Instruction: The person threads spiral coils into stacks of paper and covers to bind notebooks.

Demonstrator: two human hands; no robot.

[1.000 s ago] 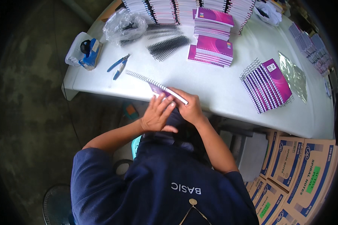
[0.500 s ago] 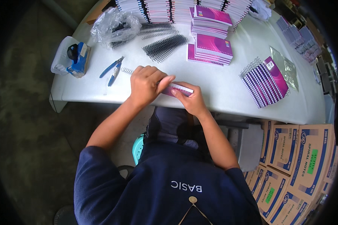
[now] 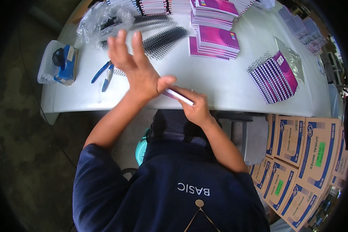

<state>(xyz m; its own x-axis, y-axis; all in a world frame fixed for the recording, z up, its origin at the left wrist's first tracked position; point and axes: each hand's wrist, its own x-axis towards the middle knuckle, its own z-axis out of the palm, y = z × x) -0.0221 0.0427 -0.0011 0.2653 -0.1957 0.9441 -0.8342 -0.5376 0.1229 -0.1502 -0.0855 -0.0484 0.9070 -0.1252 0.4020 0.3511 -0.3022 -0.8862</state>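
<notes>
"White table point(image 3: 236, 83), cardboard boxes point(image 3: 291, 140) at lower right; where's the purple notebook point(image 3: 181, 97)?"
"By the table's front edge, gripped in the right hand point(image 3: 197, 109)"
"And the left hand point(image 3: 138, 75)?"
"Fingers spread wide, partly hiding a wire coil point(image 3: 120, 72)"

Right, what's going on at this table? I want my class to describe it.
A person's right hand grips a thin purple notepad at the near edge of the white table. The left hand is open, fingers spread; whether it touches the notepad is unclear. Part of a wire coil shows beside it, near blue-handled pliers. Purple pads are stacked farther back, and coil-bound notepads lie at the right.
</notes>
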